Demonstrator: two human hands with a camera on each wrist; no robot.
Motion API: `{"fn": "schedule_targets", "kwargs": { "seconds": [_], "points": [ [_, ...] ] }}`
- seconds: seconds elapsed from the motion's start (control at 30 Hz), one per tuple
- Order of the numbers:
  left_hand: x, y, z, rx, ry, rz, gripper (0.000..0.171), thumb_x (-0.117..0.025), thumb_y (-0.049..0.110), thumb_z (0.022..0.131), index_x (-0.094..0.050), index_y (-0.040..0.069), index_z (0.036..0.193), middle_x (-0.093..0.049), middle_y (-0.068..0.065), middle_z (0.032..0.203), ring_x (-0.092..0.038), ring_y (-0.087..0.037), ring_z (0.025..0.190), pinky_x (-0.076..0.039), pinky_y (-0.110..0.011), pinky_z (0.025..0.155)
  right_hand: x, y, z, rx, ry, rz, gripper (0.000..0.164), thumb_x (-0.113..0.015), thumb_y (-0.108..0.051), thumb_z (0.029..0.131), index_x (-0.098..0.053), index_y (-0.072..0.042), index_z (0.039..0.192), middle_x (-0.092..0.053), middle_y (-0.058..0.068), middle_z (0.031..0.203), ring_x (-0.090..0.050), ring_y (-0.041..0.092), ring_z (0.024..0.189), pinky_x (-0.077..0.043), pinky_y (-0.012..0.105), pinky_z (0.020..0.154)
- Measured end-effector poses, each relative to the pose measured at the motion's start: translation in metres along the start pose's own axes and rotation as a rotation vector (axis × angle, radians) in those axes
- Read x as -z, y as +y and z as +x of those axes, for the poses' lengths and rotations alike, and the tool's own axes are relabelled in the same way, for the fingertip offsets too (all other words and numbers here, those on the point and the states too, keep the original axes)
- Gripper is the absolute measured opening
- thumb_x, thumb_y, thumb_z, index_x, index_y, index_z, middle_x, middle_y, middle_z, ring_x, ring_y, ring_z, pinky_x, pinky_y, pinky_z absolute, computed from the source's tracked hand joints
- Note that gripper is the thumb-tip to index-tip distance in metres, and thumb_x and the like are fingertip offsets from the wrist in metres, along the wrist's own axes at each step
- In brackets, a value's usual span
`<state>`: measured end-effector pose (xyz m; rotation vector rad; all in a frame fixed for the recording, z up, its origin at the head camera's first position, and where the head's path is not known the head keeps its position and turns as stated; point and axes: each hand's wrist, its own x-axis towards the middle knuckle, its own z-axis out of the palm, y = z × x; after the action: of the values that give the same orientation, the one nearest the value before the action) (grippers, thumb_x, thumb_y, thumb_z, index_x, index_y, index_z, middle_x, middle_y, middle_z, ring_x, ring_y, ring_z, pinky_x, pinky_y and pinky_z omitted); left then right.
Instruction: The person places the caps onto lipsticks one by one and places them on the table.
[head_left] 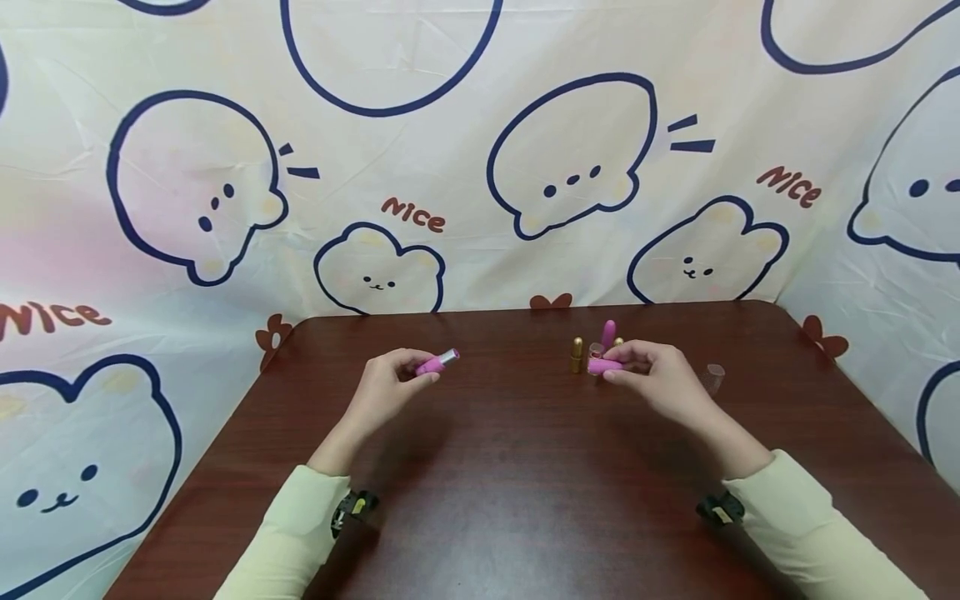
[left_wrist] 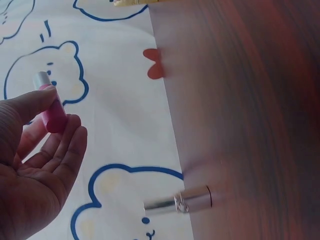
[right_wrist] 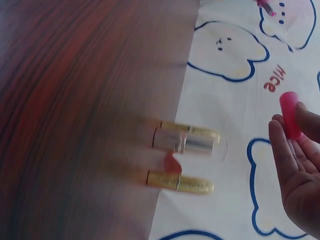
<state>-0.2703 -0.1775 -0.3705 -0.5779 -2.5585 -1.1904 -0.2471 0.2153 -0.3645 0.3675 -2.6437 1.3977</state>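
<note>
Pinched between the thumb and fingers of my left hand [head_left: 392, 377] is a pink lipstick tube [head_left: 431, 365], its silver inner end [head_left: 449, 356] bare and pointing right. My right hand [head_left: 660, 375] holds a pink lipstick cap [head_left: 604, 366], lying sideways above the table. In the right wrist view the cap [right_wrist: 289, 115] sits between thumb and fingers. The two pink pieces are well apart. Just behind the right hand stand a gold lipstick [head_left: 577, 356], a second pink piece [head_left: 609, 334] and a silvery tube [head_left: 596, 350], partly hidden by the cap and fingers.
A clear cap [head_left: 714, 378] stands on the dark wooden table [head_left: 487, 483], right of the right hand. Another gold tube [head_left: 618, 342] shows above the right fingers. A patterned cloth [head_left: 465, 167] hangs along the table's back and sides.
</note>
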Motion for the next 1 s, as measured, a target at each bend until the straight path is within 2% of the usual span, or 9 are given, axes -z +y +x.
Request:
{"fn": "schedule_targets", "kwargs": {
  "seconds": [0.27,0.47,0.63,1.0],
  "points": [
    [-0.010,0.008,0.001,-0.020,0.000,-0.044,0.022,-0.077,0.012,0.084,-0.072,0.007,0.105,-0.065,-0.004,0.094,-0.056,-0.020,0.080,-0.051,-0.031,0.070,-0.023,-0.007,0.011,0.045,0.003,0.061,0.024,-0.075,-0.015,0.087,-0.069,-0.005,0.108,-0.069,0.011,0.103,-0.065,0.022,0.086,-0.053,0.024,0.072],
    [-0.017,0.014,0.003,-0.034,0.004,-0.075,0.022,-0.076,0.012,0.085,-0.072,0.007,0.106,-0.065,-0.004,0.096,-0.056,-0.020,0.081,-0.051,-0.032,0.070,-0.036,-0.012,0.016,0.056,-0.005,0.091,0.023,-0.075,-0.015,0.087,-0.070,-0.007,0.107,-0.068,0.010,0.107,-0.065,0.022,0.088,-0.053,0.027,0.074],
    [-0.026,0.021,0.005,-0.048,-0.006,-0.107,0.022,-0.075,0.010,0.086,-0.072,0.007,0.107,-0.064,-0.004,0.097,-0.056,-0.020,0.082,-0.051,-0.031,0.071,-0.046,-0.017,0.018,0.051,-0.020,0.129,0.023,-0.075,-0.019,0.087,-0.070,-0.009,0.108,-0.069,0.007,0.103,-0.065,0.022,0.088,-0.053,0.029,0.075],
    [-0.044,0.038,0.008,-0.127,-0.034,-0.146,0.020,-0.074,0.007,0.086,-0.070,0.005,0.106,-0.061,-0.001,0.094,-0.057,-0.016,0.081,-0.051,-0.029,0.072,-0.059,-0.031,0.015,0.053,-0.035,0.205,0.023,-0.076,-0.020,0.086,-0.070,-0.010,0.107,-0.070,0.005,0.098,-0.065,0.022,0.087,-0.054,0.031,0.074]
  ]
}}
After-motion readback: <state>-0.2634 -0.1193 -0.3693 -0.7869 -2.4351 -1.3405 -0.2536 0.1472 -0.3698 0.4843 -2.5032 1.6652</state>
